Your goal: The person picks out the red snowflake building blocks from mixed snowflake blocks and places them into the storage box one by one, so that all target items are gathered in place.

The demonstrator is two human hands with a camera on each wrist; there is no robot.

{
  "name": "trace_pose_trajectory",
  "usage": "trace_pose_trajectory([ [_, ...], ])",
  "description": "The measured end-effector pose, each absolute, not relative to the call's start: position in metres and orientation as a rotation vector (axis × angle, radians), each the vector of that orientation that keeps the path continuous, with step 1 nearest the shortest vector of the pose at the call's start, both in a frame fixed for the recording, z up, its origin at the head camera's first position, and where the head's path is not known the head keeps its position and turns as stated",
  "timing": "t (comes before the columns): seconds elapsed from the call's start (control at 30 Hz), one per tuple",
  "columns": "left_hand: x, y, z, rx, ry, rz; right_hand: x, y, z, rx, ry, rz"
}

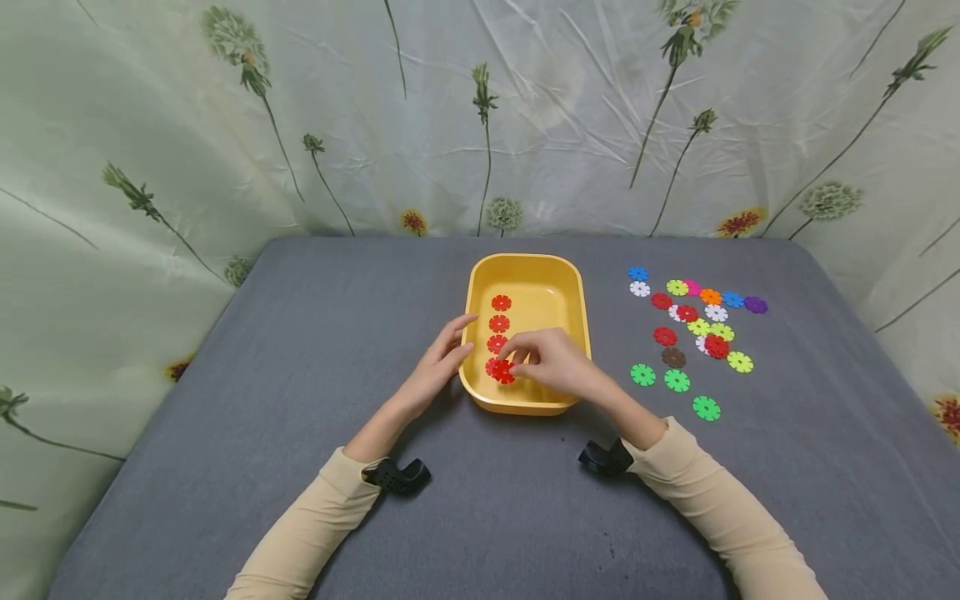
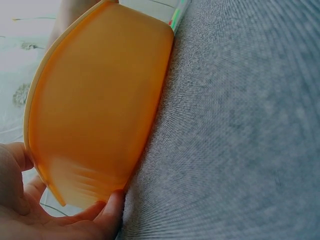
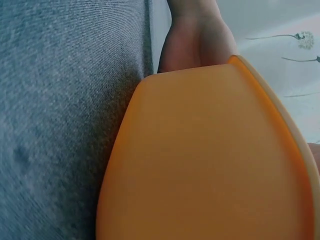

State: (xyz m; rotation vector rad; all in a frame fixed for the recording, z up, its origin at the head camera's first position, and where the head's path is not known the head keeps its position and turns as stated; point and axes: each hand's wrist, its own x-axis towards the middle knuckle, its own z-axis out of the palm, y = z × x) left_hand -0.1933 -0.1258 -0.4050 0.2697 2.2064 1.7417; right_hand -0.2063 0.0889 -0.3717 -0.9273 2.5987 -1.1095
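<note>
A yellow plastic tub (image 1: 531,410) stands on the grey cloth. At its left side my left hand (image 1: 442,357) grips the wall; in the left wrist view the thumb is at the rim and the fingers lie along the outside. Over the tub's lower part, my right hand (image 1: 553,358) pinches a red snowflake disc (image 1: 503,372) between thumb and fingertips. That disc overlaps another red one at the bottom of a column. Above it in the column lie more red discs (image 1: 499,323) on the tub floor. In the right wrist view the tub wall (image 3: 200,150) hides my right hand's fingers.
Right of the tub, loose snowflake discs in several colours are scattered, among them a green disc (image 1: 707,407), a brown disc (image 1: 673,357) and a purple disc (image 1: 755,305). A flowered curtain (image 1: 420,117) hangs behind the table's far edge.
</note>
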Motion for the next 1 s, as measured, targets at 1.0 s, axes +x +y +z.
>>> trace_pose_trajectory([
  [1.0, -0.195, -0.127, -0.415, 0.325, 2.205, 1.812, -0.204, 0.074, -0.378, -0.935, 2.584, -0.964],
])
